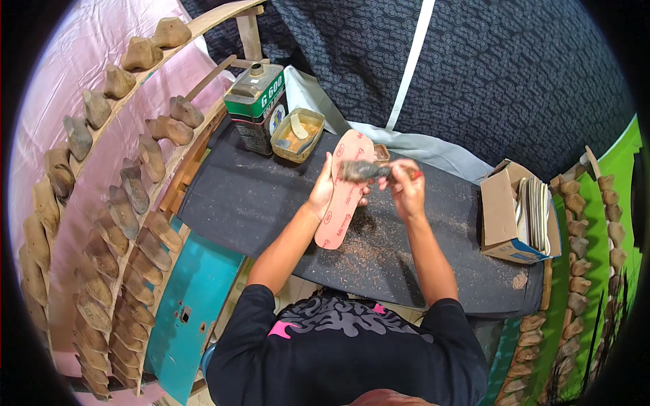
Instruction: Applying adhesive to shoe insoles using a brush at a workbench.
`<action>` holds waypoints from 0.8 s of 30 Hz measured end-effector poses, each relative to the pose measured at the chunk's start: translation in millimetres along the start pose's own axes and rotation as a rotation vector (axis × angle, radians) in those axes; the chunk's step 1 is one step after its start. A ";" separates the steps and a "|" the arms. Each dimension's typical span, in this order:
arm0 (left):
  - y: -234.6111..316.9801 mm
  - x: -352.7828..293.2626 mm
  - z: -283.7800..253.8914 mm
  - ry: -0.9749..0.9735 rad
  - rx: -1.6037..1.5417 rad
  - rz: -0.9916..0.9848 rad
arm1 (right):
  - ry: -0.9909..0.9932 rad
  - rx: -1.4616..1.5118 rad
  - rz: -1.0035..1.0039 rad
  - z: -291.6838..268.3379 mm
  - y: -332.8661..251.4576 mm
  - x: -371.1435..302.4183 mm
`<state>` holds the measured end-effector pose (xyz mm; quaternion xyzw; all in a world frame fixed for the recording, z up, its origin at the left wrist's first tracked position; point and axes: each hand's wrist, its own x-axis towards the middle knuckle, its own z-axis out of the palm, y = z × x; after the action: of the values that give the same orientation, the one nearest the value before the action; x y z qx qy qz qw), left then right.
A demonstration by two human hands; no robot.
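Observation:
A pink insole (346, 196) with red print lies tilted in my left hand (326, 187), whose fingers wrap around it from below and whose fingertips show at its right edge. My right hand (405, 190) grips a dark brush (360, 170) with a red tip at its handle end. The brush is smeared by motion, and its grey-brown head lies over the upper half of the insole. Whether the head touches the insole I cannot tell. Both hands are above the black-covered table (284, 193).
Behind the insole stand a green-and-black metal can (254, 108), a glue-smeared tub (298, 137) and a small brown container (381, 153). A cardboard box (504, 220) of pale flat pieces is at right. Shavings (369, 260) litter the table. Racks of wooden shoe lasts (122, 213) flank both sides.

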<state>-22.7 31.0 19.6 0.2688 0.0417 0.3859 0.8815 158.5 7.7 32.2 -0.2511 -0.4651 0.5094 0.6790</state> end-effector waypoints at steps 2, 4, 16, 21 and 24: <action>0.6 5.3 -8.6 0.178 -0.023 0.024 | -0.162 -0.024 0.142 -6.3 12.8 -21.8; 1.3 7.4 -35.2 0.033 -0.037 0.029 | -0.254 -0.009 0.294 -6.7 18.5 -38.1; 25.5 25.9 -44.9 0.012 0.129 -0.113 | -0.101 -0.002 0.173 7.9 33.4 -45.7; 21.6 28.2 -35.6 0.007 0.162 -0.126 | -0.043 -0.024 0.074 0.7 27.7 -33.6; 21.5 35.4 -35.8 0.101 0.029 -0.086 | 0.126 0.061 0.011 0.0 28.2 -25.0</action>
<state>-22.2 83.7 4.7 0.2596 0.1030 0.3600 0.8902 144.3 -5.5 -0.2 -0.2643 -0.4044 0.5102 0.7116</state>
